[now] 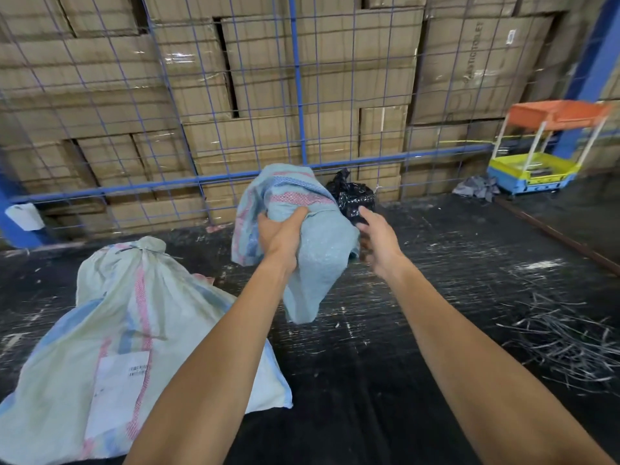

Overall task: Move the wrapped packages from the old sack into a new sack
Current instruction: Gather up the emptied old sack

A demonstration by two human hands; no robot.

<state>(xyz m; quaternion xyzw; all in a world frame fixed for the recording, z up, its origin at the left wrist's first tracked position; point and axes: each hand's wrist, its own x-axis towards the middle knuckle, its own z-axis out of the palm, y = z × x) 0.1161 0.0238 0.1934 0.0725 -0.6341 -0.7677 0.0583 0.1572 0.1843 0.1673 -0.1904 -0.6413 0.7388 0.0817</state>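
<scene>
My left hand (pixel 281 237) grips a crumpled, limp woven sack (pixel 312 256), pale blue with pink stripes, and holds it up off the floor. My right hand (pixel 377 245) reaches to the sack's right side, its fingers partly hidden behind the fabric, so its grasp is unclear. A package wrapped in black plastic (pixel 354 196) sits on the dark floor just behind the sack, beyond my right fingertips. A full, tied woven sack (pixel 134 337) with a white barcode label lies on the floor at the lower left.
A blue wire-mesh fence (pixel 298 95) with stacked cardboard boxes behind it closes off the back. A small orange, yellow and blue trolley (pixel 540 156) stands at the far right beside a grey rag (pixel 476 187). Loose cut straps (pixel 563 344) litter the floor at right.
</scene>
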